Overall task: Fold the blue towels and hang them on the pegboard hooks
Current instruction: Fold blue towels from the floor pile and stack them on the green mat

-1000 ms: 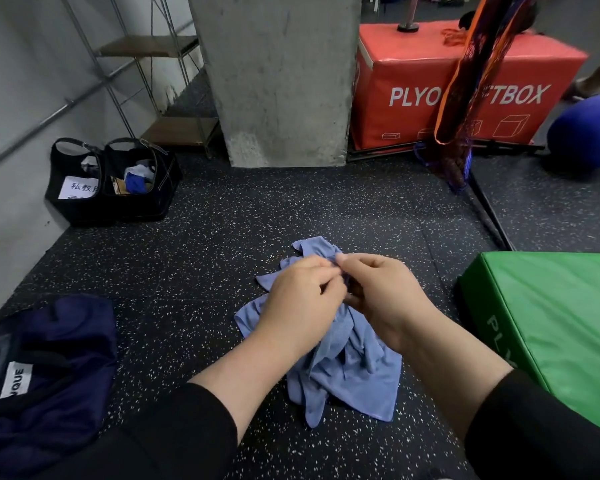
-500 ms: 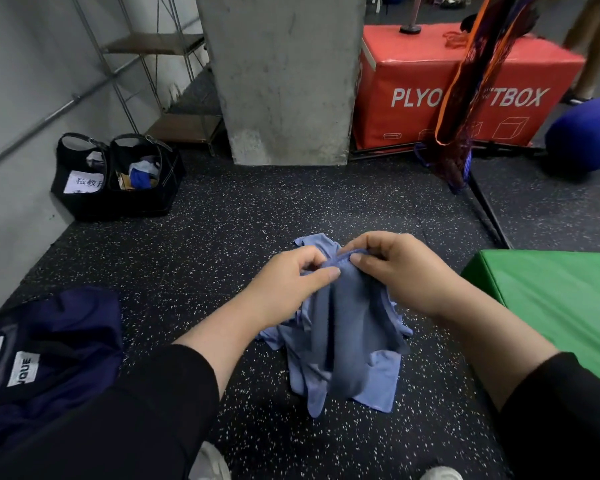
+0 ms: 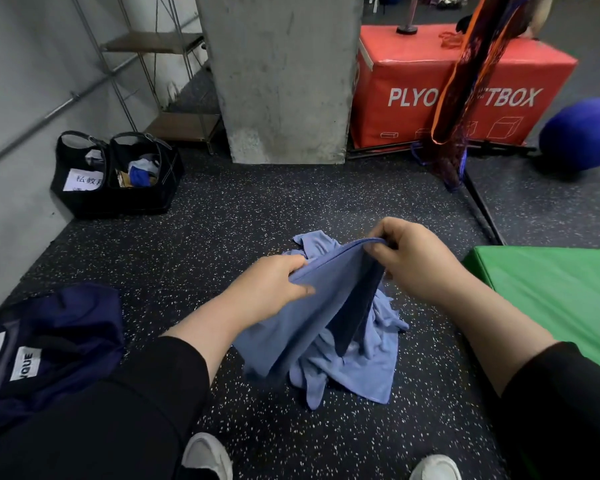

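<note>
A blue towel (image 3: 302,320) hangs lifted above the speckled black floor, its top hem stretched between my two hands. My left hand (image 3: 274,289) pinches the hem's left part. My right hand (image 3: 416,261) grips the hem's right end, higher and farther away. Under it a crumpled heap of blue towels (image 3: 368,355) lies on the floor. No pegboard or hooks are in view.
A green mat (image 3: 551,299) lies to the right, a dark blue bag (image 3: 49,341) to the left. Two black baskets (image 3: 118,174) stand by the wall. Behind are a concrete pillar (image 3: 281,77), a red plyo box (image 3: 465,84), a blue ball (image 3: 582,133) and a metal shelf (image 3: 167,81).
My hands have risen and moved apart, pulling one towel up off the heap and spreading its top hem between them.
</note>
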The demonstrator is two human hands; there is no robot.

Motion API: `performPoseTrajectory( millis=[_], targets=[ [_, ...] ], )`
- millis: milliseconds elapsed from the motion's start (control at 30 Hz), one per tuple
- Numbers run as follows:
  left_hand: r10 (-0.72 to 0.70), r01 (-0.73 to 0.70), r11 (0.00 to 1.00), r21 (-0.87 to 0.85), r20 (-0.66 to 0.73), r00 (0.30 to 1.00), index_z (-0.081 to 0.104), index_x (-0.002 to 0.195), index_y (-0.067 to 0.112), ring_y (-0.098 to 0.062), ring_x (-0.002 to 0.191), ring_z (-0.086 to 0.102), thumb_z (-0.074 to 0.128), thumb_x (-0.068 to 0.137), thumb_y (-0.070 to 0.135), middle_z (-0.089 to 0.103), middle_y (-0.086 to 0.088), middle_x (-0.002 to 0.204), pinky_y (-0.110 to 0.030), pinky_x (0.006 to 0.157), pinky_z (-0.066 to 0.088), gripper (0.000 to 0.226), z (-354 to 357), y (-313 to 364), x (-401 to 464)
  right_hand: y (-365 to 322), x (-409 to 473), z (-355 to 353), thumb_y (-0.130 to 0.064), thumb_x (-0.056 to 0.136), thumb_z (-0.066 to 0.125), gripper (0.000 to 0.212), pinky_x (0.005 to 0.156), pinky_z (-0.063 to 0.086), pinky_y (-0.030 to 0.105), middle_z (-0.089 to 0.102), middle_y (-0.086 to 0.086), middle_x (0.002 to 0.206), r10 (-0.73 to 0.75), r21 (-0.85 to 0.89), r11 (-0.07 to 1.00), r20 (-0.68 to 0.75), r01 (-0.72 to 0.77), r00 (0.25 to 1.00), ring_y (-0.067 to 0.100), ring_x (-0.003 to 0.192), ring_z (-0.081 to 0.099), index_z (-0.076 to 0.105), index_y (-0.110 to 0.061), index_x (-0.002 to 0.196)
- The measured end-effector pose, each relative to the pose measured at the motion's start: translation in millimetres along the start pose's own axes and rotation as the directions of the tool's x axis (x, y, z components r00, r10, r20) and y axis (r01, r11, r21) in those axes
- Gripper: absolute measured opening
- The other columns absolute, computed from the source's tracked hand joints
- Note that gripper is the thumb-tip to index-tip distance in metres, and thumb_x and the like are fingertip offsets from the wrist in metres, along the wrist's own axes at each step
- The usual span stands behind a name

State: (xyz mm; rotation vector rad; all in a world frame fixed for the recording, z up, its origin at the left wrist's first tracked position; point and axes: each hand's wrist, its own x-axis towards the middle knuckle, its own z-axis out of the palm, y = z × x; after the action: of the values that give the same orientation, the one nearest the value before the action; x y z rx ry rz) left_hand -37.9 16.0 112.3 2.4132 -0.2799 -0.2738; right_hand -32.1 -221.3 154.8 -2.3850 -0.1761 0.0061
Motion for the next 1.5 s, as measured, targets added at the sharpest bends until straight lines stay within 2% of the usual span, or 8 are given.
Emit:
performPoseTrajectory(
  millis=[100, 400, 600, 833, 1100, 1267, 1433, 1500],
  targets=[
    [-0.038, 0.044, 0.99, 0.13, -0.044, 0.998, 0.06, 0.081, 0.02, -0.018, 0.059, 0.043, 0.072, 0.091, 0.036, 0.056, -0.003, 0.066, -0.034, 0.054, 0.029, 0.023, -6, -4, -4, 5, -5, 2, -0.014, 0.1, 0.058, 0.014, 0.076, 0.062, 0.042, 0.074, 0.008, 0.082, 0.068, 0.158, 0.984, 0.066, -0.077, 0.996, 0.014, 0.068, 0.074, 0.066, -0.017, 0.089],
    [-0.265, 0.283, 0.863, 0.418, -0.102, 0.959, 0.057, 0.068, 0.026, -0.019, 0.069, 0.055, 0.061, 0.091, 0.023, 0.06, 0.005, 0.066, -0.033, 0.067, 0.037, 0.024, -30, -31, -20, 35, -5, -5, -0.016, 0.096, 0.06, 0.015, 0.08, 0.055, 0.038, 0.073, -0.002, 0.082, 0.145, 0.042, 0.989, -0.093, -0.142, 0.985, 0.022, 0.084, 0.07, 0.07, -0.025, 0.088],
    [-0.256, 0.29, 0.92, 0.263, -0.156, 0.954, 0.065, 0.074, 0.025, -0.018, 0.062, 0.052, 0.07, 0.093, 0.033, 0.061, 0.001, 0.068, -0.031, 0.054, 0.034, 0.021, -45, -44, -29, 58, -6, -9, -0.026, 0.092, 0.06, 0.012, 0.08, 0.059, 0.052, 0.071, -0.001, 0.076, 0.251, 0.126, 0.964, -0.156, -0.233, 0.955, 0.029, 0.083, 0.071, 0.071, -0.028, 0.086],
    [-0.294, 0.258, 0.924, -0.281, -0.095, 0.951, 0.077, 0.092, 0.017, -0.016, 0.072, 0.059, 0.067, 0.091, 0.005, 0.075, -0.011, 0.085, -0.032, 0.071, 0.049, 0.016, -54, -50, -39, 84, -1, -9, -0.04, 0.081, 0.058, 0.016, 0.082, 0.059, 0.059, 0.072, 0.003, 0.079, 0.292, 0.27, 0.932, -0.165, -0.241, 0.942, 0.036, 0.09, 0.071, 0.071, -0.035, 0.088],
    [-0.558, 0.6, 0.796, 0.073, -0.293, 0.776, 0.069, 0.091, 0.023, -0.029, 0.068, 0.069, 0.05, 0.094, 0.011, 0.07, -0.006, 0.075, -0.036, 0.067, 0.056, 0.023, -45, -67, -26, 59, -7, 3, -0.017, 0.098, 0.059, 0.014, 0.065, 0.043, 0.03, 0.067, 0.0, 0.078, 0.201, 0.131, 0.974, -0.13, -0.184, 0.971, 0.015, 0.07, 0.055, 0.071, -0.021, 0.091],
    [-0.704, 0.596, 0.608, -0.525, -0.011, 0.71, 0.06, 0.117, 0.02, -0.017, 0.045, 0.054, 0.031, 0.098, 0.005, 0.066, -0.006, 0.065, -0.023, 0.052, 0.042, 0.038, -46, -65, -26, 61, -4, 8, -0.017, 0.098, 0.059, 0.013, 0.056, 0.038, 0.026, 0.066, 0.003, 0.078, 0.2, 0.115, 0.976, -0.147, -0.184, 0.969, 0.011, 0.061, 0.049, 0.071, -0.02, 0.093],
    [-0.539, 0.29, 0.444, -0.848, 0.006, 0.843, 0.069, 0.114, 0.003, -0.026, 0.079, 0.071, 0.041, 0.093, -0.004, 0.077, -0.017, 0.089, -0.034, 0.072, 0.055, 0.036, -59, -53, -30, 74, 1, 8, -0.021, 0.098, 0.059, 0.017, 0.061, 0.04, 0.029, 0.064, -0.003, 0.07, 0.276, 0.19, 0.952, -0.199, -0.24, 0.94, 0.015, 0.061, 0.051, 0.07, -0.023, 0.086],
    [-0.484, 0.266, 0.545, -0.795, -0.039, 0.874, 0.067, 0.115, 0.006, -0.027, 0.097, 0.072, 0.045, 0.091, -0.01, 0.077, -0.017, 0.103, -0.034, 0.082, 0.055, 0.036, -58, -53, -29, 78, 2, 7, -0.021, 0.097, 0.059, 0.017, 0.065, 0.043, 0.031, 0.065, -0.001, 0.071, 0.296, 0.209, 0.944, -0.206, -0.254, 0.933, 0.017, 0.064, 0.053, 0.07, -0.022, 0.085]
  ],
)
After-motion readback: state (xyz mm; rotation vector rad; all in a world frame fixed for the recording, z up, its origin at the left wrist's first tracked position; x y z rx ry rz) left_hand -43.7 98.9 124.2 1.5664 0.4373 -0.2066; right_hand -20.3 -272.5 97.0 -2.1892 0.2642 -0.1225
